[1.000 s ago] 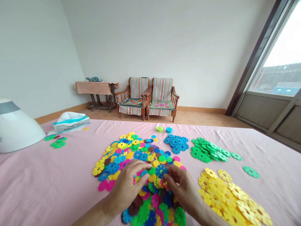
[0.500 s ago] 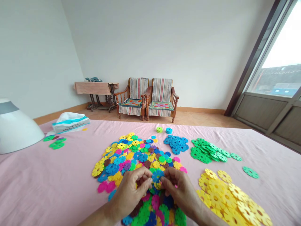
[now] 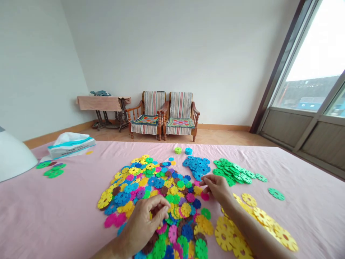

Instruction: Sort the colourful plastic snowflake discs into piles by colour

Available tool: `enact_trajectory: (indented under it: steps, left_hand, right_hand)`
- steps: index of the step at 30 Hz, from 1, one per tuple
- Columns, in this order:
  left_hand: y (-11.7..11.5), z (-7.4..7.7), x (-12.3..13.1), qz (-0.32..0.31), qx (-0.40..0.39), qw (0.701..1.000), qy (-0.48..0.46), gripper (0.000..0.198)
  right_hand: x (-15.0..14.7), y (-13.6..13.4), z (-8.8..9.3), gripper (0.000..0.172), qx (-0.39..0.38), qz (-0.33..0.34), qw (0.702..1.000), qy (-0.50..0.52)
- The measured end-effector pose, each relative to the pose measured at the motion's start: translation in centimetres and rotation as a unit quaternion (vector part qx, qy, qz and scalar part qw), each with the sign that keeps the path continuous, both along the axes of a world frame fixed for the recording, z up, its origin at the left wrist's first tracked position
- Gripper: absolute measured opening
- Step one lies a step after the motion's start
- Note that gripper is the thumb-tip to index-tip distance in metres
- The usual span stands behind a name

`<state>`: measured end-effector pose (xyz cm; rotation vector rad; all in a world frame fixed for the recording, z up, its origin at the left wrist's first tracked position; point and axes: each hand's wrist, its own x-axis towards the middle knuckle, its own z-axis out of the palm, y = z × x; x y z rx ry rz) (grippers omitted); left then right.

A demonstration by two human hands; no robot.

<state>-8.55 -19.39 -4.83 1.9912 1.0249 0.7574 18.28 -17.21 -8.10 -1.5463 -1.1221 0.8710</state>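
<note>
Pink bedsheet (image 3: 54,216) under everything. Mixed plastic flake discs (image 3: 151,190) heaped mid-sheet. Left hand (image 3: 142,223) curled narrow over heap, cannot tell if holding disc. Right hand (image 3: 217,189) narrow, fingertips (image 3: 202,183) near pink disc (image 3: 205,196) at heap's edge, cannot tell if holding. Blue pile (image 3: 196,167), green pile (image 3: 231,172), yellow pile (image 3: 223,233) beside heap. Tissue box (image 3: 71,145) on sheet, far left. Beyond sheet, two wooden armchairs (image 3: 180,106) with striped covers, draped sewing-machine table (image 3: 102,103) against white wall (image 3: 188,46), large window (image 3: 309,54) at right.

Tissue box (image 3: 71,146) print, seemingly illegible
</note>
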Motion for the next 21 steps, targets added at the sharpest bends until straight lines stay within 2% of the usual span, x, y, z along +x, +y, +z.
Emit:
enact_trajectory:
  steps: [5, 11, 14, 18, 21]
  left_hand:
    - [0.2, 0.1, 0.0, -0.005, -0.005, 1.0, 0.006, 0.022]
    - [0.2, -0.1, -0.1, -0.008, 0.001, 1.0, 0.014, 0.022]
    - [0.2, 0.1, -0.2, -0.009, 0.012, 1.0, 0.018, 0.021]
    - [0.2, 0.4, -0.3, -0.003, 0.033, 0.999, 0.012, 0.021]
    - [0.7, 0.6, -0.6, 0.019, 0.066, 0.998, 0.01, 0.02]
  right_hand:
    - [-0.5, -0.3, -0.8, 0.018, 0.008, 0.028, 0.996, -0.089]
    - [0.1, -0.7, -0.4, 0.017, 0.015, 0.01, 0.971, -0.239]
    - [0.2, -0.9, -0.7, 0.021, 0.024, 0.003, 0.952, -0.305]
    - [0.2, -0.9, -1.5, 0.029, 0.032, -0.002, 0.939, -0.343]
    - [0.1, -1.0, -1.5, 0.027, 0.033, 0.002, 0.928, -0.37]
